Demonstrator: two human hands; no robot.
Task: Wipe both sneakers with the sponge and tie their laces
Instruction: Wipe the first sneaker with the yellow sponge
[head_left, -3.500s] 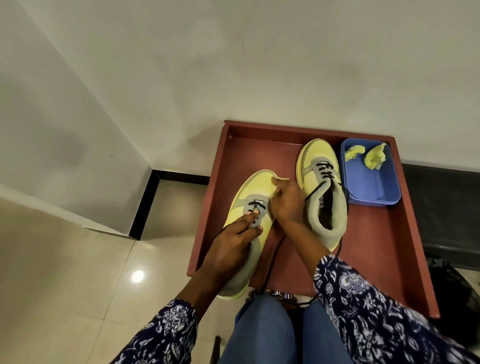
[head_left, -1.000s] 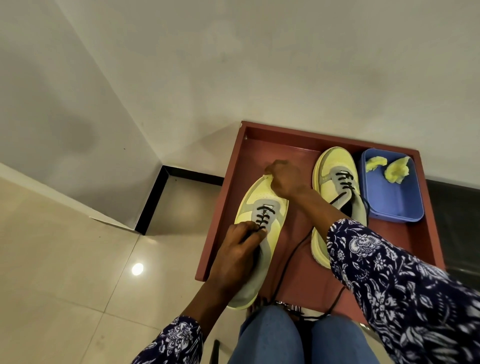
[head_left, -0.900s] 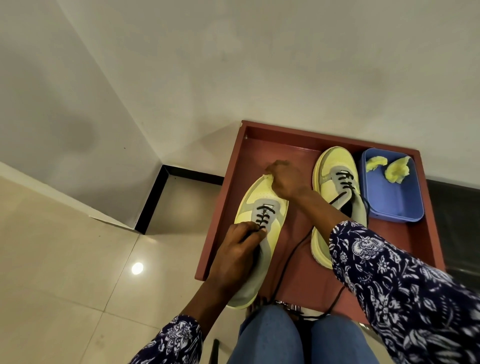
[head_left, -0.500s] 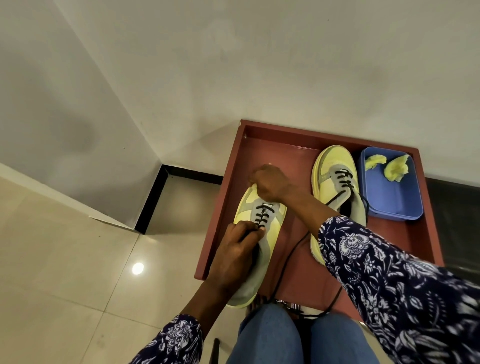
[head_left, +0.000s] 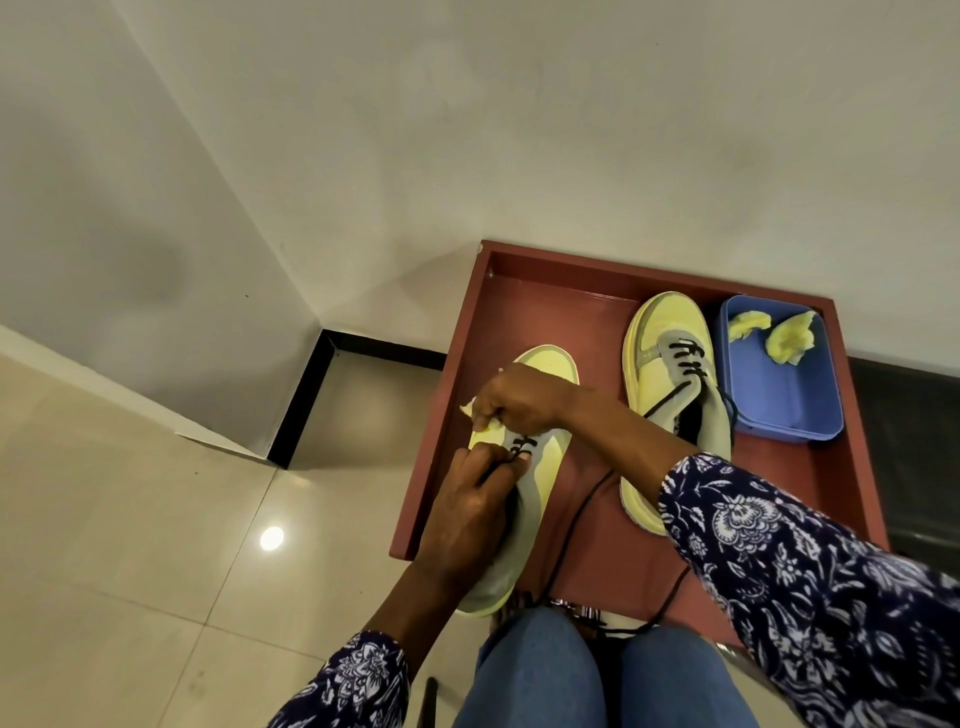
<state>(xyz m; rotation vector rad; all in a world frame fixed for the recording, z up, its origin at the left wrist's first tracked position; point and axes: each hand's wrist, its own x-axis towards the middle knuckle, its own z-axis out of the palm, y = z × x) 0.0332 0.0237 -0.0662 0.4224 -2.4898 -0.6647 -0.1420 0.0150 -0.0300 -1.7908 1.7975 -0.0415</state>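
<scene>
Two yellow and grey sneakers with black laces stand on a red-brown tray table (head_left: 587, 291). My left hand (head_left: 467, 514) grips the left sneaker (head_left: 545, 467) around its tongue and collar. My right hand (head_left: 514, 397) pinches a pale yellow sponge piece (head_left: 475, 415) against the left side of that sneaker's toe. The right sneaker (head_left: 670, 374) stands untouched beside it, and its loose lace (head_left: 576, 519) trails toward my knees.
A blue plastic tub (head_left: 779, 395) with two yellow sponge scraps (head_left: 789, 340) sits at the tray's back right corner. White walls meet at a corner behind the tray. Glossy tiled floor (head_left: 130, 545) lies to the left. My jeans-clad knees (head_left: 530, 675) are below the tray's near edge.
My right hand with the sponge has slid from the top of the left sneaker's toe down to its left side. My left hand has kept its grip.
</scene>
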